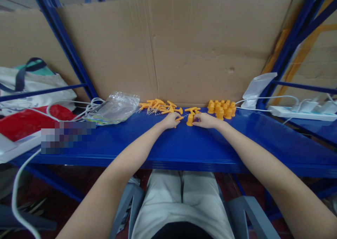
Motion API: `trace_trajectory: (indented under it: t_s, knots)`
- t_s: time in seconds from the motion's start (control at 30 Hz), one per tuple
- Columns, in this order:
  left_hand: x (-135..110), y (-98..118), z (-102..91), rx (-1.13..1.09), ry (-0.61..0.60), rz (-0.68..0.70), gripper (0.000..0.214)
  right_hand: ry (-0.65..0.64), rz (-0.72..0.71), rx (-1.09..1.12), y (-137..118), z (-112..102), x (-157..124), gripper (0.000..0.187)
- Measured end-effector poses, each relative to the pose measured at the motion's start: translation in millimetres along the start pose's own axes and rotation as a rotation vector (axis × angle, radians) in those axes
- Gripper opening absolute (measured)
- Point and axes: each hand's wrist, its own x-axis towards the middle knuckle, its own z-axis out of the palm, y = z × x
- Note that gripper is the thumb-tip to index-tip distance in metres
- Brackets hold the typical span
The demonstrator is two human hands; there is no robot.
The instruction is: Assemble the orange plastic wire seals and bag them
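Observation:
My left hand [170,121] is closed around a corkscrew [180,118] with an orange handle, its metal spiral pointing right. Just right of that, my right hand [204,120] pinches an orange bell-shaped plastic body [190,120] that stands upright on the blue table. The spiral's tip comes close to this body; whether they touch I cannot tell. Behind my left hand lies a loose pile of orange T-handled corkscrews [157,105] with bare spirals. Another orange handle [192,110] lies behind the held body. Several more bell-shaped bodies [220,113] stand grouped to the right of my right hand.
A clear plastic bag [116,107] lies left of the pile, near white cables [92,105]. A red bag [34,119] sits farther left. A cardboard sheet [200,49] closes off the back between blue posts. At right lies a white power strip [302,113].

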Motion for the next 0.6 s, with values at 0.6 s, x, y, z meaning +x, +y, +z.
trace_trajectory:
  t_s: [0.6]
  knots:
    - [-6.4, 6.6, -5.9, 0.067, 0.100, -0.029, 0.028, 0.223, 0.178, -0.003, -12.2, 10.0, 2.4, 0.011]
